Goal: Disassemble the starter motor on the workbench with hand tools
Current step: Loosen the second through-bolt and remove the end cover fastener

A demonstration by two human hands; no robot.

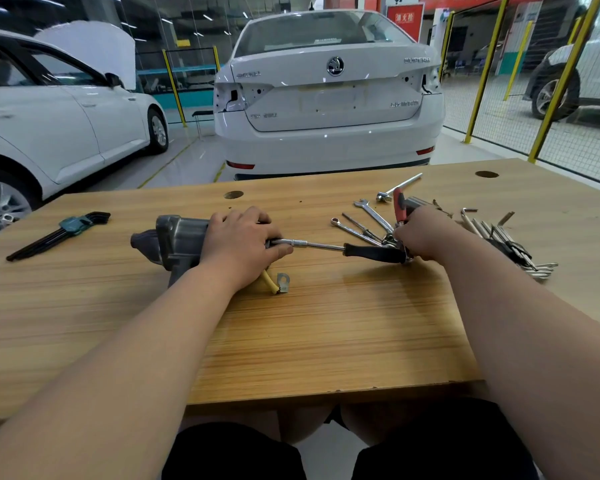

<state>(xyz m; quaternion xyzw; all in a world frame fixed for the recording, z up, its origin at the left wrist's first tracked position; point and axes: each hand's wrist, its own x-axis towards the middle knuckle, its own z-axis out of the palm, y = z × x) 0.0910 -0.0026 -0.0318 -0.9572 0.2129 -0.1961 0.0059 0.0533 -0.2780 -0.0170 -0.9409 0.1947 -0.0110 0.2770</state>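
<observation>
**Starter motor on bench, driver set at its right end**

We are logging the starter motor (177,244) as lying on its side on the wooden workbench (326,323), left of centre, with its nose pointing left. The left hand (243,244) is lying palm down over the motor's right end. Its thumb and fingers are curling round the metal shaft of a socket driver (326,246) just where the shaft is meeting the motor. The driver is lying nearly level, with its black handle pointing right.

The right hand (423,233) is sitting at the butt of that handle, fingers curling downward among the tool heads there. We are unable to tell whether it is gripping the handle or something else.

Just beside the left wrist, a yellow cable (269,282) with a ring terminal is resting on the bench. Around the right hand we are noting:
- red-handled pliers (399,206)
- at least 2 spanners (373,212), fanning out
- a chrome bar (400,186) farther back

Loose hex keys (513,247) are lying to the right of the right forearm. 1 hex key set (59,233) in a teal holder is lying at the far left, well apart from the motor. A white car (329,98) is standing beyond the bench.
</observation>
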